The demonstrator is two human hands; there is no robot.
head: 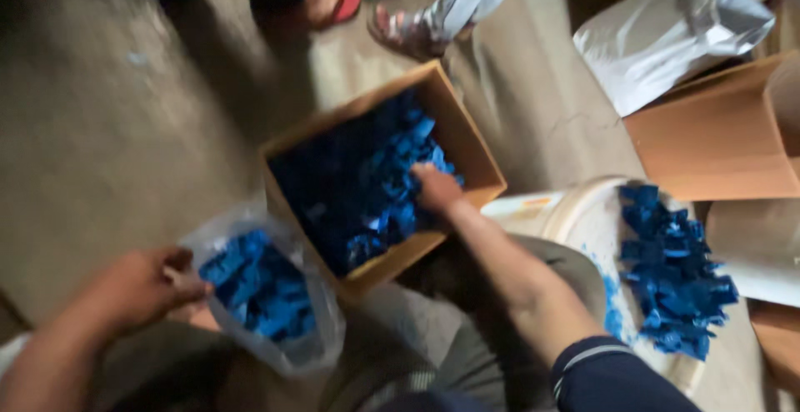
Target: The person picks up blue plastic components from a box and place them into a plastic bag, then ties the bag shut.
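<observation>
An open cardboard box (463, 141) on the floor holds many small blue plastic pieces (367, 187). My right hand (435, 189) reaches into the box, fingers down among the pieces; whether it grips any is hidden. My left hand (137, 285) pinches the rim of a clear plastic bag (312, 347) and holds it open. The bag, partly filled with the same blue pieces (260, 289), sits at the lower left beside the box.
A white round tub (583, 216) at right carries a heap of blue pieces (673, 274). A silver foil bag (675, 29) and brown cartons (717, 133) lie at upper right. Other people's feet (404, 30) stand beyond the box on the concrete floor.
</observation>
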